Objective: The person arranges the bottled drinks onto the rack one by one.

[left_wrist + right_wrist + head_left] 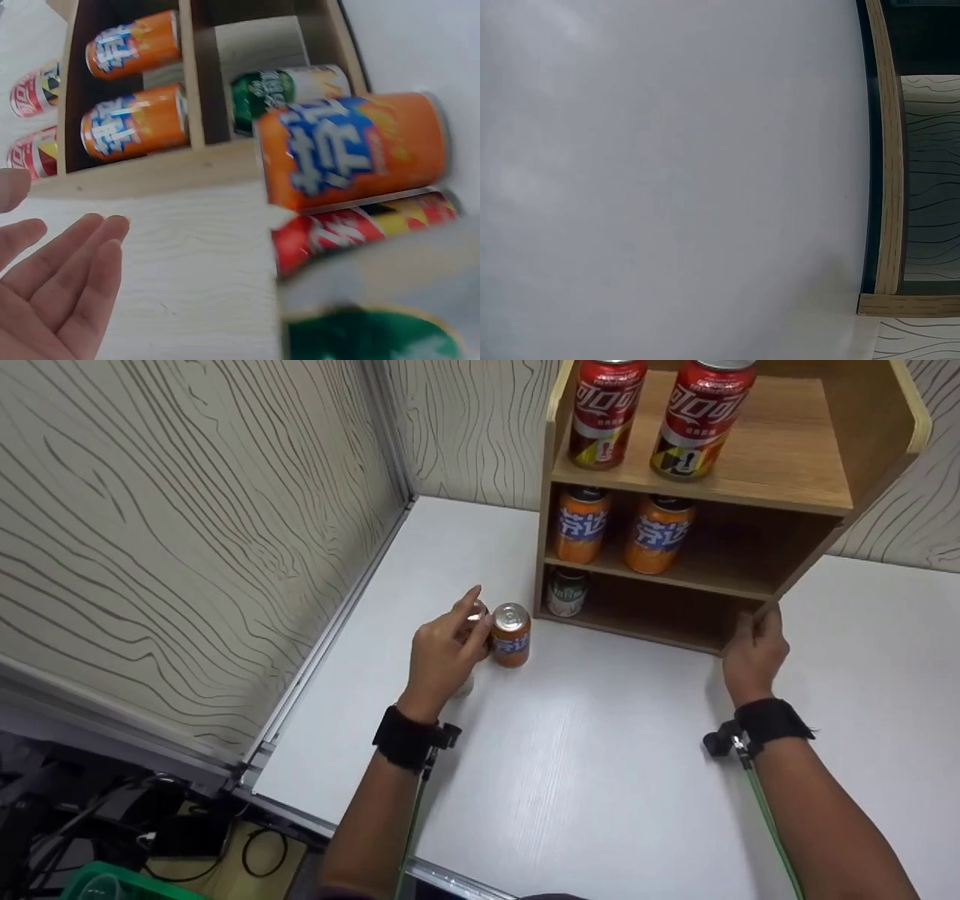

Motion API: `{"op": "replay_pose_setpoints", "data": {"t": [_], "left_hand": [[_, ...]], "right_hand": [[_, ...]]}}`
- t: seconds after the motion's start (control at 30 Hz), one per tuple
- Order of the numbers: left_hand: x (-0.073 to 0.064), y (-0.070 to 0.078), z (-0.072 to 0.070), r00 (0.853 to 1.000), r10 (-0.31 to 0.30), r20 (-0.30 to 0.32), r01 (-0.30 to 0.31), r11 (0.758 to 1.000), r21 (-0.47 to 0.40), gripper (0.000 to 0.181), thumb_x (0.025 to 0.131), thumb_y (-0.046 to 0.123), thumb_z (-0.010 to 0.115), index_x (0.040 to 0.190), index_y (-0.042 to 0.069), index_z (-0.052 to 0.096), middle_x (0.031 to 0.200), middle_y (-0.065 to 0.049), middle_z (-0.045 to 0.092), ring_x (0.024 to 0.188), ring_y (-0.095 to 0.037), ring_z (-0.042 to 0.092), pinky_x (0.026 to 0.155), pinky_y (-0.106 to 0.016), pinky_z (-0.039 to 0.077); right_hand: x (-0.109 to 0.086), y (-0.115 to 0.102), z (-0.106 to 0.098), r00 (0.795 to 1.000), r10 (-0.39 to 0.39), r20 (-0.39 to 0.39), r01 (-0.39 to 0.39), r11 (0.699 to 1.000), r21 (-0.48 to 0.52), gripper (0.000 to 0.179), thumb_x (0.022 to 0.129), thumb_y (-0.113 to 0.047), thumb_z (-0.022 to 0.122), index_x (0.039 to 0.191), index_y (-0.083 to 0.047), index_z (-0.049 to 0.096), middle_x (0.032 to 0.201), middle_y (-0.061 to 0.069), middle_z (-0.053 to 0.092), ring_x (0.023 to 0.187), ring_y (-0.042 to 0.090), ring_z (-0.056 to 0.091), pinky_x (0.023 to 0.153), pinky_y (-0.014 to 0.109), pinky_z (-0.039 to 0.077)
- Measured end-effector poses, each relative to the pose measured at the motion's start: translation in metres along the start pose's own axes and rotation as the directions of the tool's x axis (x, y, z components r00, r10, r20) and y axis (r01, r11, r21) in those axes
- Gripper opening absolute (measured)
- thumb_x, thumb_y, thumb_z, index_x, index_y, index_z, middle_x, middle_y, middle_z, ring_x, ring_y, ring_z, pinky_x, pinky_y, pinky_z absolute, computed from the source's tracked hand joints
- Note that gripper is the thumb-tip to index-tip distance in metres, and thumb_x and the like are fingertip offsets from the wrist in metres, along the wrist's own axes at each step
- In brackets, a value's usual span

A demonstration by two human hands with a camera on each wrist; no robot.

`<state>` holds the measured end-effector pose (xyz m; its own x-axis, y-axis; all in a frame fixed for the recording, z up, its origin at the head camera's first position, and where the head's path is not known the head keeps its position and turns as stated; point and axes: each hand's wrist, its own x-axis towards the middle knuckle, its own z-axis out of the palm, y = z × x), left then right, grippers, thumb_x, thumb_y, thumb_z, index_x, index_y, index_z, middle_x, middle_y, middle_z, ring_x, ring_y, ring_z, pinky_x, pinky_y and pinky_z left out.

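Note:
My left hand [441,658] hovers over a small group of cans on the white table, its fingers spread and holding nothing. Beside its fingertips stands an orange soda can [511,639]. A red soda can [367,229] stands close to that one, mostly hidden by the hand in the head view. A white and green can [375,300] is nearest the left wrist camera. At the lower right corner of a wooden shelf [697,495], my right hand [754,652] grips the side board; its fingers are out of sight in the right wrist view.
Two red cans [607,416] stand on the shelf's top level and two orange cans [581,529] on the middle one. A green and white can [567,592] sits at the left of the bottom level. A patterned panel [187,510] borders the table's left side.

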<state>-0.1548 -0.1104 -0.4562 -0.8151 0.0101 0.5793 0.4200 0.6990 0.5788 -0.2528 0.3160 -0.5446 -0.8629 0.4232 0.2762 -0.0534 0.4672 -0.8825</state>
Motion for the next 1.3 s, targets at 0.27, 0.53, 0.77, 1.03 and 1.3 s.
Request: {"op": "replay_pose_setpoints", "data": {"t": [0.27,0.53,0.77,1.03,1.3], "left_hand": [[-0.018,-0.029,-0.009,0.994,-0.104,-0.022,0.106,0.992,0.075,0.04,0.1,0.021,0.074,0.136,0.003,0.07,0.113,-0.016,0.081,0.098,-0.028,0.081,0.085,-0.041,0.065],[-0.036,-0.053,-0.015,0.912,-0.326,0.25,0.35,0.935,-0.053,0.086,0.086,0.021,0.088,0.161,0.015,0.045,0.159,-0.019,0.052,0.15,-0.038,0.049,0.123,-0.054,0.041],[-0.05,-0.065,-0.005,0.806,-0.436,0.401,0.496,0.867,-0.055,0.12,0.078,0.006,0.09,0.17,0.024,0.016,0.171,-0.012,0.036,0.158,-0.035,0.036,0.129,-0.055,0.031],[-0.064,-0.083,0.004,0.798,-0.455,0.396,0.556,0.809,-0.191,0.12,0.078,0.001,0.089,0.171,0.02,0.015,0.165,-0.018,0.045,0.151,-0.038,0.047,0.122,-0.054,0.042],[-0.073,-0.096,0.009,0.808,-0.458,0.371,0.566,0.777,-0.275,0.103,0.075,0.002,0.091,0.162,0.011,0.037,0.157,-0.02,0.054,0.146,-0.039,0.053,0.121,-0.055,0.043]], "right_hand": [[0.001,0.001,-0.002,1.0,0.002,-0.015,-0.002,1.0,-0.002,0.034,0.113,-0.026,0.044,0.143,-0.015,0.057,0.138,0.016,0.068,0.108,-0.002,0.056,0.09,0.015,0.038],[0.002,-0.001,-0.005,1.0,0.012,-0.001,-0.012,1.0,-0.01,0.037,0.113,-0.027,0.042,0.148,-0.022,0.054,0.144,0.012,0.066,0.111,-0.001,0.056,0.091,0.015,0.039],[0.004,-0.001,-0.005,0.999,0.028,0.026,-0.027,0.999,-0.03,0.039,0.115,-0.032,0.038,0.15,-0.023,0.051,0.146,0.01,0.064,0.114,0.002,0.056,0.089,0.015,0.038],[0.002,-0.001,-0.003,0.998,0.051,0.024,-0.05,0.999,-0.021,0.04,0.114,-0.03,0.039,0.152,-0.023,0.049,0.151,0.011,0.062,0.125,0.009,0.058,0.094,0.015,0.038],[-0.002,-0.001,-0.001,0.999,0.017,0.027,-0.017,1.0,-0.02,0.039,0.114,-0.028,0.042,0.15,-0.018,0.051,0.147,0.01,0.065,0.128,0.012,0.06,0.096,0.014,0.039]]}}
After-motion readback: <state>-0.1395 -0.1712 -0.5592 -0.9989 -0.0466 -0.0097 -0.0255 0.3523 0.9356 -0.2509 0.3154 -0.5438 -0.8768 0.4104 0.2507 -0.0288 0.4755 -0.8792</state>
